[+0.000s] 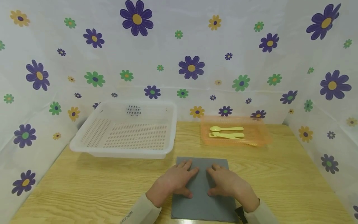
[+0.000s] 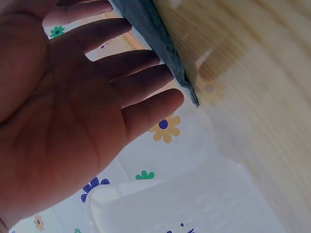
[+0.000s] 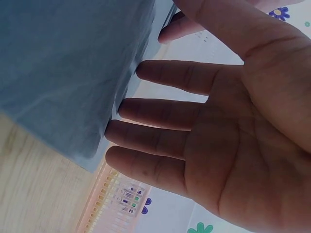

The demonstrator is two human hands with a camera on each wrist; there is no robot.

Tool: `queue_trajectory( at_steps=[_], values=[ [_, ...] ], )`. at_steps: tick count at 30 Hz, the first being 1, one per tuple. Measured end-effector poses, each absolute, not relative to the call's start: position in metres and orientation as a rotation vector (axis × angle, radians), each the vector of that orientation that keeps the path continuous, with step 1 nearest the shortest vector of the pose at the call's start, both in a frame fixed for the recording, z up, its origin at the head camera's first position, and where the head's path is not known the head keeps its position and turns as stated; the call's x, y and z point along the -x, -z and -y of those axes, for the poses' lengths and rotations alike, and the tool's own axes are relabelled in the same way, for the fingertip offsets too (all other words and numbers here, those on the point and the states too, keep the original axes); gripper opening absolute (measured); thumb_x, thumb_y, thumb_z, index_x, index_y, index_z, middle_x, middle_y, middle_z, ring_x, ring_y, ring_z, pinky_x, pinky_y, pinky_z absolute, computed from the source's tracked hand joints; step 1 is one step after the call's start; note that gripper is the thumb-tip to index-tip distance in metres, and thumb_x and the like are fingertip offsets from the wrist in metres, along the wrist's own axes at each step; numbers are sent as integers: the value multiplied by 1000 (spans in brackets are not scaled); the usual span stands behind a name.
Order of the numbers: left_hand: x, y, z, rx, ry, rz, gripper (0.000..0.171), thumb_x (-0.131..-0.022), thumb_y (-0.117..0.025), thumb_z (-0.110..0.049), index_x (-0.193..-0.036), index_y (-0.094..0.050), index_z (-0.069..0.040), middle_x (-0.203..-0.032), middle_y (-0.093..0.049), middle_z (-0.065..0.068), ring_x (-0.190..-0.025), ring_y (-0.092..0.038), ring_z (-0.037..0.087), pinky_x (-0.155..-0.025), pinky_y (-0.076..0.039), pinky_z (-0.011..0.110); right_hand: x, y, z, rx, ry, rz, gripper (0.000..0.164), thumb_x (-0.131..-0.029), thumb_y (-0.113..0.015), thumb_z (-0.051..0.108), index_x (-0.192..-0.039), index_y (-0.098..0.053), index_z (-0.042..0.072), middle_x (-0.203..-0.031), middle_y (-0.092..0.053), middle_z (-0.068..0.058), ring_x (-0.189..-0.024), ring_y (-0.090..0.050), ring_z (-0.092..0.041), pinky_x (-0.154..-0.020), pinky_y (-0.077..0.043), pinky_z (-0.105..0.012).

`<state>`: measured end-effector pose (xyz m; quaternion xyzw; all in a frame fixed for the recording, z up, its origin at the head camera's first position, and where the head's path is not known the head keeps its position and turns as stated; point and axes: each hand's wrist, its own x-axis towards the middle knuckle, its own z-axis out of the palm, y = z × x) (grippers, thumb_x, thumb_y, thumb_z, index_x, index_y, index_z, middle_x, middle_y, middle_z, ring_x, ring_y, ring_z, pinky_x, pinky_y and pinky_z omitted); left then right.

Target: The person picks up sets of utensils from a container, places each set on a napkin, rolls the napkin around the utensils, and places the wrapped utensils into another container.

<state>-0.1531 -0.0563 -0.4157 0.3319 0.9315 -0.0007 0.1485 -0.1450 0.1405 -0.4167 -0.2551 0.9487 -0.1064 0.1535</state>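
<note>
A flat grey rectangle [image 1: 202, 207] lies on the table in front of the person; in the left wrist view its edge [image 2: 165, 46] shows thin, soft layers, like folded cloth or film. On its left half rests my left hand [image 1: 179, 178], fingers spread and fingertips touching the surface. My right hand [image 1: 225, 182] mirrors it on the right half, thumb pointing inward. Between the two thumbs a strip of grey shows. In the right wrist view the straight fingers [image 3: 160, 141] press their tips against the grey surface [image 3: 63, 68], and nothing is gripped.
Behind and left stands a white perforated plastic basket [image 1: 123, 152]. An orange basket [image 1: 265, 137] at the back right holds a yellow spoon [image 1: 227, 128] and a yellow fork [image 1: 230, 135]. Flower-print sheeting [image 1: 159, 49] encloses the wooden table [image 1: 112, 186] at the back and sides.
</note>
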Motion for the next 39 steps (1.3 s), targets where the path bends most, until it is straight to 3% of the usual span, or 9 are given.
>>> queue_trajectory(
  at_steps=[29, 39],
  values=[
    [153, 419, 54, -916, 38, -2702, 89, -67, -72, -53, -140, -36, -17, -146, -32, 17, -130, -29, 32, -99, -37, 49, 148, 423, -143, 789, 324, -2738, 71, -70, -77, 36, -125, -49, 1, -124, -48, -20, -109, -48, -37, -86, -46, -51],
    [151, 417, 52, -888, 57, -2740, 90, -64, -74, -55, -137, -41, -15, -143, -36, 20, -126, -34, 35, -96, -40, 52, 151, 423, -145, 788, 351, -2699, 74, -74, -75, 35, -132, -44, 1, -139, -37, -27, -123, -36, -40, -96, -38, -54]
  ],
)
